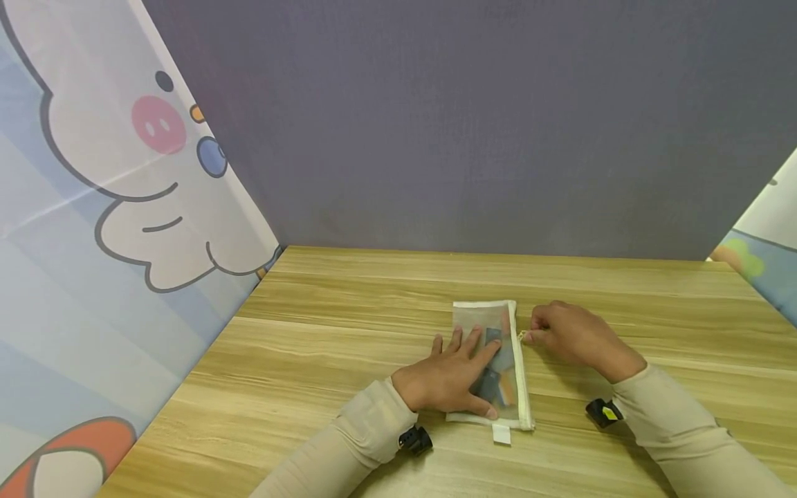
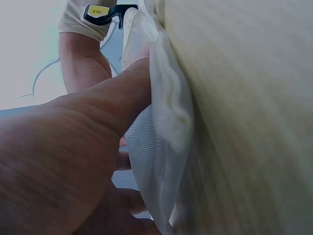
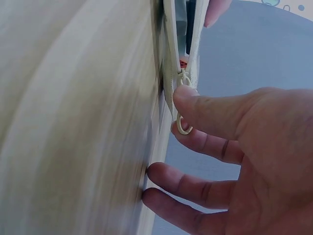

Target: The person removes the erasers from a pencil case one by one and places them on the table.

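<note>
A translucent mesh pouch (image 1: 476, 315) with a white zipper edge lies on the wooden table, with dark and orange items showing through it. Spread across its top, the left hand (image 1: 451, 377) presses the pouch with fingers apart. At the zipper edge on the right, the right hand (image 1: 575, 335) pinches the zipper pull (image 3: 184, 122) between thumb and forefinger. In the right wrist view the zipper is parted above the pull, and dark contents show in the gap. The left wrist view has the left thumb (image 2: 132, 88) lying on the mesh.
Wooden table top (image 1: 299, 346) surrounds the pouch. A grey panel (image 1: 473, 124) stands behind it, and cartoon-printed sheets (image 1: 68, 277) stand at both sides. A small white tag (image 1: 501, 435) sticks out from the pouch's near edge.
</note>
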The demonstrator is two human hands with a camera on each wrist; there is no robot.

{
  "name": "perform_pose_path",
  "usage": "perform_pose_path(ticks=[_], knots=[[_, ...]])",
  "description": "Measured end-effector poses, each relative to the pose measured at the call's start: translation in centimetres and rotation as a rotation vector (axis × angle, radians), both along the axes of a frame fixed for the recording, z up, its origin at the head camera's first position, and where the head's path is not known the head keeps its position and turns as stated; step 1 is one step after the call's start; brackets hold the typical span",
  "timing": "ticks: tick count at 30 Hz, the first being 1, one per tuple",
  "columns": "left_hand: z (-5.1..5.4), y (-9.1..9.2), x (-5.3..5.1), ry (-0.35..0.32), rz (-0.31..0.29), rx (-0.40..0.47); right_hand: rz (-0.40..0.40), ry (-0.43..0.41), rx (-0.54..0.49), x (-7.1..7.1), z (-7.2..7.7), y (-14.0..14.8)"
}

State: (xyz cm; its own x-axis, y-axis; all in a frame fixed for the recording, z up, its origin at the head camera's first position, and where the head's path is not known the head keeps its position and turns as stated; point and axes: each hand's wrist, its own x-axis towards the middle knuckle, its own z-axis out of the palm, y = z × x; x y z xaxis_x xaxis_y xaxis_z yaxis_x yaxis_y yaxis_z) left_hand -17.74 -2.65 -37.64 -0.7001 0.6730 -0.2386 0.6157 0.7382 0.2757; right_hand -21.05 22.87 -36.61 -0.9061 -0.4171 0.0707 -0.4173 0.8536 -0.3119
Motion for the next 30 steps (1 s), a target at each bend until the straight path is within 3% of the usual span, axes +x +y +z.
perform_pose_path(ticks=[17, 30], knots=[[-0.03, 0.18, 0.08, 0.003, -0.007, -0.021, -0.061, 0.032, -0.021, 0.1, -0.25, 0.12], [0.22, 0.11, 0.09, -0.011, 0.001, -0.012, -0.068, -0.002, 0.015, -0.54, 0.18, -0.05]])
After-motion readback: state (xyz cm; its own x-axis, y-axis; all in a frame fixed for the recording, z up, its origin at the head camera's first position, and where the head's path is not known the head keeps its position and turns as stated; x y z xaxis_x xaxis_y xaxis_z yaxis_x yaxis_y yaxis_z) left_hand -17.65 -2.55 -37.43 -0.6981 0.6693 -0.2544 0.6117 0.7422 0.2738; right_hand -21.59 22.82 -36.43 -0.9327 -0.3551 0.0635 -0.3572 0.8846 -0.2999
